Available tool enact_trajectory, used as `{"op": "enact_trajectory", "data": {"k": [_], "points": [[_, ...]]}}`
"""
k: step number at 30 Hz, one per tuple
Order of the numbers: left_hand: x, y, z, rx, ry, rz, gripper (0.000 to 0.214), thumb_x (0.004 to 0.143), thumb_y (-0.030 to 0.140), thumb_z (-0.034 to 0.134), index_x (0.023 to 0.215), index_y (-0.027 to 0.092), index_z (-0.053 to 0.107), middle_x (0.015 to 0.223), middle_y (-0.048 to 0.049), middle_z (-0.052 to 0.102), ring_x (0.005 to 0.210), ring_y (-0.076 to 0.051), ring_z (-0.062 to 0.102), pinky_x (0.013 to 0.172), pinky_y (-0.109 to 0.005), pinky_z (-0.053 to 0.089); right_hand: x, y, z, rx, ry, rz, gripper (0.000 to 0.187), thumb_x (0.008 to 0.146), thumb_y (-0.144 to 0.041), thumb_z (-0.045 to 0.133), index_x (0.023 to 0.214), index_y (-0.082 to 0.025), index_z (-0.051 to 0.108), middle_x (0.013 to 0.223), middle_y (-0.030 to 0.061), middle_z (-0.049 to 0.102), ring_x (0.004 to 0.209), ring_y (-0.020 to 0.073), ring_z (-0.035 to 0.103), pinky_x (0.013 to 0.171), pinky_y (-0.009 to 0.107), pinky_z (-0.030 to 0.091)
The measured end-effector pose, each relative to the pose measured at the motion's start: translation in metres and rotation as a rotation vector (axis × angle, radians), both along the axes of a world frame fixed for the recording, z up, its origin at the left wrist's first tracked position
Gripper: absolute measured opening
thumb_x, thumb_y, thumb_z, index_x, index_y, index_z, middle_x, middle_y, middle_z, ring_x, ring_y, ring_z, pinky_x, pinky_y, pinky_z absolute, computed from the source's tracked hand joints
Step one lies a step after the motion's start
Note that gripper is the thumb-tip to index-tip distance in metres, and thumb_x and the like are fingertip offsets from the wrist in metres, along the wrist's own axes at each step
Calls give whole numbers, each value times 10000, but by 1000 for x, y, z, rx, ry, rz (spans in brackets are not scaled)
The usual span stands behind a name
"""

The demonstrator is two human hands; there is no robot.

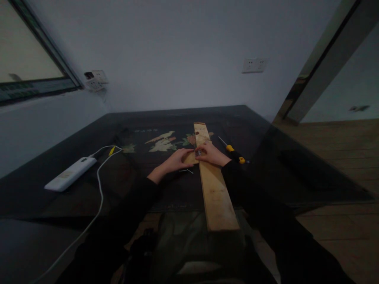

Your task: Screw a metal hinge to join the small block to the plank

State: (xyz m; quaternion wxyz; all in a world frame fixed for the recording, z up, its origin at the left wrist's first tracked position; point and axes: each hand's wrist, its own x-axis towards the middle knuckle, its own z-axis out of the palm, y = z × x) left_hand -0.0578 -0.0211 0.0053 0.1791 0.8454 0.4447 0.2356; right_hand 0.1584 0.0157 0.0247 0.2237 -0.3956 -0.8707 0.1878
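Observation:
A long pale wooden plank (215,189) lies lengthwise on the dark glass table (142,185), its near end overhanging the table edge. My left hand (175,161) rests with fingers together on a small wooden piece (190,158) set against the plank's left side. My right hand (212,154) lies on the plank, fingertips pinched around a small metal part (199,152) at the joint. What that part is stays too small to tell. A couple of thin nails or screws (187,170) lie on the glass just below my left hand.
A yellow-handled screwdriver (233,151) lies right of the plank. A white power bank (71,174) with a white cable (99,185) sits at the table's left. Wall sockets (254,64) are behind. Wooden floor lies to the right.

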Motion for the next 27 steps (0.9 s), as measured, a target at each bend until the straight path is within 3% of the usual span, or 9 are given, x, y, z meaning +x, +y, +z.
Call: {"op": "enact_trajectory", "data": {"k": [12, 20, 25, 27], "points": [[-3, -1, 1, 3, -60, -22, 619, 778, 396, 722, 1328, 191, 526, 1310, -124, 587, 1209, -264, 542, 1044, -422, 400, 1, -1, 2, -2, -7, 7, 364, 747, -257, 748, 1092, -149, 701, 953, 79, 547, 982, 217, 511, 897, 348, 406], [-6, 2, -2, 1, -63, -32, 589, 799, 392, 705, 1331, 212, 530, 1336, -109, 574, 1232, -253, 526, 1058, -429, 388, 1, 4, -3, 25, 15, -9, 482, 725, -281, 777, 1168, -130, 660, 1028, 106, 612, 984, 213, 543, 889, 343, 415], [-6, 4, -9, 41, -65, -52, 556, 813, 386, 689, 1314, 196, 541, 1301, -113, 590, 1215, -251, 537, 1049, -415, 401, -3, -11, 20, 112, 106, -42, 215, 817, -293, 697, 978, -151, 712, 966, 88, 689, 964, 200, 569, 842, 313, 409], [-6, 4, -10, 32, -68, -36, 535, 808, 391, 692, 1289, 195, 561, 1284, -114, 602, 1202, -260, 546, 1039, -425, 412, -8, -25, 31, 88, 76, 16, 141, 858, -276, 647, 907, -162, 713, 902, 63, 707, 883, 177, 598, 776, 286, 413]]}}
